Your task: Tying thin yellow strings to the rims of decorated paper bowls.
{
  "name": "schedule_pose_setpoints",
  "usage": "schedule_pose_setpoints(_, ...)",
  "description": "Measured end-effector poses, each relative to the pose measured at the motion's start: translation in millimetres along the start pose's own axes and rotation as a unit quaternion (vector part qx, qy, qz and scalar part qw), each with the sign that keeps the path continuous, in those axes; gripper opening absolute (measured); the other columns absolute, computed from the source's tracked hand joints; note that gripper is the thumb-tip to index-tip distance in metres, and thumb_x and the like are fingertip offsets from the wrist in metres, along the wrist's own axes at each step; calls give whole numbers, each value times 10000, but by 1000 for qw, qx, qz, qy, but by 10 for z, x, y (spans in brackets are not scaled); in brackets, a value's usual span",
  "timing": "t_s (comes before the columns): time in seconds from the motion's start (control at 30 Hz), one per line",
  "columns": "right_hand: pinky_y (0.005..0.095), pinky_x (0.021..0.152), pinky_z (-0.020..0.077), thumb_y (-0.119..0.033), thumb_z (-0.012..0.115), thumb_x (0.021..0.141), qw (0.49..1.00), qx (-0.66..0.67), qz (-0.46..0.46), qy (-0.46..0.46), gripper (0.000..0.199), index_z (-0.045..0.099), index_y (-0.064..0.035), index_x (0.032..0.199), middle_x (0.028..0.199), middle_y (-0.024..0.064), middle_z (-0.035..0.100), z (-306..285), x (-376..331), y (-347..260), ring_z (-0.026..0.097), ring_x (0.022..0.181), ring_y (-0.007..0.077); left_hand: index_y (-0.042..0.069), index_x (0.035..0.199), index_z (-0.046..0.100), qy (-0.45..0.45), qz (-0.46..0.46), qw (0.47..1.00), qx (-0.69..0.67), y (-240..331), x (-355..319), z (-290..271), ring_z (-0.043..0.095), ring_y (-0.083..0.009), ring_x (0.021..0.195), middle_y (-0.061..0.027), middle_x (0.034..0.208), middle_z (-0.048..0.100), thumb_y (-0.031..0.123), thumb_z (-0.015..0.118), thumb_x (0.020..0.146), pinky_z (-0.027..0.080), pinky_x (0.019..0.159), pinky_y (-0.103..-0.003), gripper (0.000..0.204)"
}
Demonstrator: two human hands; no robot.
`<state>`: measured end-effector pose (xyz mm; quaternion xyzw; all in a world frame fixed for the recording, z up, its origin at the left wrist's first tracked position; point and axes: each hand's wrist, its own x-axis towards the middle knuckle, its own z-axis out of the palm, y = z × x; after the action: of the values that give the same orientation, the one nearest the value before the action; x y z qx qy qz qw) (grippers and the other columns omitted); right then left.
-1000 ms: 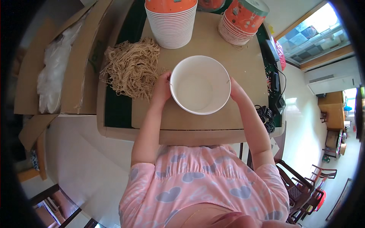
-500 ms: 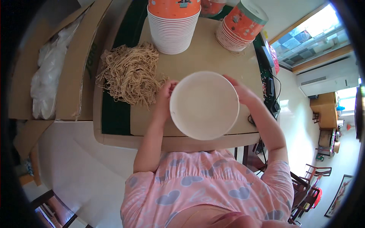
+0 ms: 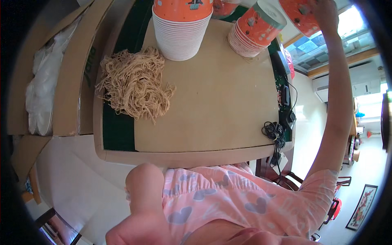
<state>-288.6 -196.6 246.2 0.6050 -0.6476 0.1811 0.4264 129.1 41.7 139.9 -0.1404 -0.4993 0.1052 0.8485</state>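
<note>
At the view's edge, the right grip (image 3: 325,17) apparently holds an orange bucket (image 3: 299,16).

Right hand (image 3: 326,17): at the upper right of the frame, near the top edge, curled in a grip.
Right arm (image 3: 340,98): nearly straight, stretched up along the right side of the frame.
Left arm (image 3: 146,198): folded sharply at the lower left, elbow (image 3: 144,174) pointing up the frame.
Left hand (image 3: 136,233): at the bottom edge, partly cut off, finger pose hidden.
</note>
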Motion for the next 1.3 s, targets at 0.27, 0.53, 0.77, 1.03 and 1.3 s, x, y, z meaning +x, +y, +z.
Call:
schedule_pose_setpoints(0.27, 472, 848, 484, -144, 613, 813, 995, 73, -22, -62, 287, 596, -45, 1081, 1049, 201, 579, 652, -250, -624, 558, 1011, 396, 78, 929, 570, -35, -16, 996, 77, 26, -2, -44, 476, -118, 888, -11, 947, 500, 222, 589, 911, 376, 513, -145, 146)
schedule_pose_setpoints(0.53, 403, 922, 478, -108, 609, 864, 970, 199, -135, -38, 369, 571, -54, 1227, 1166, 172, 602, 765, -894, -540, 579, 1087, 318, 80, 892, 561, -71, -50, 983, 159, -147, -143, -69, 463, -94, 886, 2, 905, 478, 195, 598, 899, 374, 501, -144, 121)
schedule_pose_setpoints(0.77, 420, 1119, 302, -210, 539, 937, 844, 223, -222, -433, 539, 389, 1, 1410, 1463, 155, 392, 520, -3235, -855, 354, 1363, 300, 78, 883, 563, -46, -99, 988, 106, -308, -379, -13, 463, -81, 869, 4, 902, 485, 203, 585, 902, 380, 503, -148, 128)
schedule_pose_setpoints(1.03, 449, 1128, 285, -361, 495, 963, 868, 134, 75, -473, 656, 294, 59, 1425, 1456, 314, 307, 1024, -3913, 116, 300, 1366, 437, 82, 960, 603, -33, -109, 989, 89, -319, -530, -37, 482, -92, 830, -4, 944, 522, 258, 569, 933, 381, 519, -150, 182)
schedule_pose_setpoints(1.3, 404, 798, 516, -25, 507, 904, 842, 233, 291, -389, 441, 511, -111, 1336, 1020, 203, 665, 1049, -3280, 584, 655, 954, 313, 76, 928, 505, -1, -203, 979, 16, -301, -911, -340, 474, -213, 716, -73, 849, 467, 202, 448, 916, 380, 542, -343, 140)
